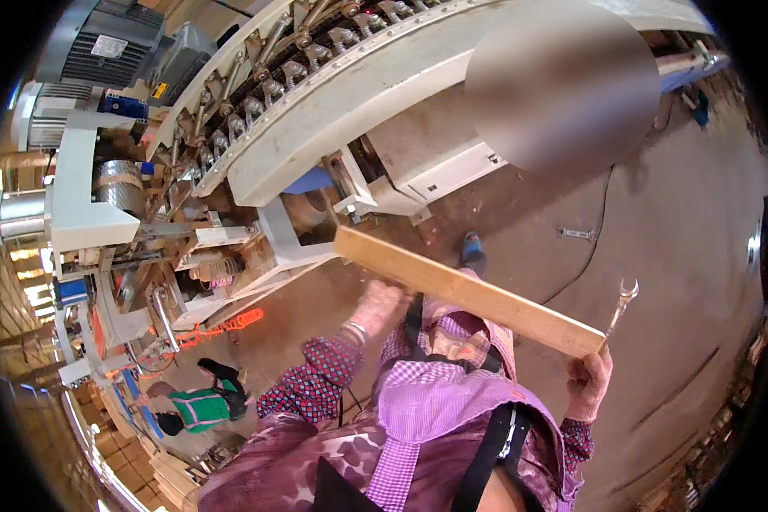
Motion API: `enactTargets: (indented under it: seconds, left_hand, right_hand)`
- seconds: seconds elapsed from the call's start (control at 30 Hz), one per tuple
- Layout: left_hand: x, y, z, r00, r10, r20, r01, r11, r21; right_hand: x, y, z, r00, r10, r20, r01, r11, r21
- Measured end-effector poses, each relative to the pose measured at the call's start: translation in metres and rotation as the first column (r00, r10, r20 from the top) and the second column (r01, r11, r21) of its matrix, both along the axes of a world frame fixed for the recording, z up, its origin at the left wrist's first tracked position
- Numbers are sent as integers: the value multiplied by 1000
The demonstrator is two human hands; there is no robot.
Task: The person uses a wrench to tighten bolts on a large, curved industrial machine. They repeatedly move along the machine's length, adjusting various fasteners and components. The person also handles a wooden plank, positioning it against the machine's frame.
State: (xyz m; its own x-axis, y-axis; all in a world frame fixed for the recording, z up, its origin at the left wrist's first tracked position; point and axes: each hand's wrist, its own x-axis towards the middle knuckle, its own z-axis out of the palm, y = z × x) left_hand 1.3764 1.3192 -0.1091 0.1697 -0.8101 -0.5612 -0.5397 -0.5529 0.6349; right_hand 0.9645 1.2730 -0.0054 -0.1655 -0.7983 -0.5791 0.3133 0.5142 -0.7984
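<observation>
A long, pale wooden board [469, 290] slants across in front of my body, its left end farther away and its right end nearer. My left hand [380, 303] is closed at the board's near edge, left of its middle, with the fingertips partly hidden. At the right end, my right hand [590, 382] has its fingers curled around a metal open-ended wrench [623, 303] and touches the board's end. The wrench's jaw points up and away, beyond the board.
A large pale machine [341, 128] with a row of springs and bolts curves across the far left. Electric motors [111, 43] sit there. An orange coiled hose [230, 322] hangs low. Someone in green [205, 405] is at left. A cable [593, 247] and metal bar [577, 233] lie on the floor.
</observation>
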Motion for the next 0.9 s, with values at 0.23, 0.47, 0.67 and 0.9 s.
enactTargets:
  seconds: [0.23,0.47,0.67,0.9]
  left_hand:
    - [67,-10,-55,399,777,-487,-917,341,-206]
    - [68,-70,0,457,753,-474,-890,395,-229]
    - [-14,-111,61,851,481,213,-340,812,-474]
    - [-126,-194,72,775,-592,220,628,758,-175]
  right_hand:
    - [-48,-59,3,983,181,-31,-181,983,-9]
    - [-16,-136,31,967,203,-151,-196,979,58]
    - [-31,-174,48,922,358,-144,-336,929,156]
    - [-17,-209,31,890,456,23,-456,889,35]
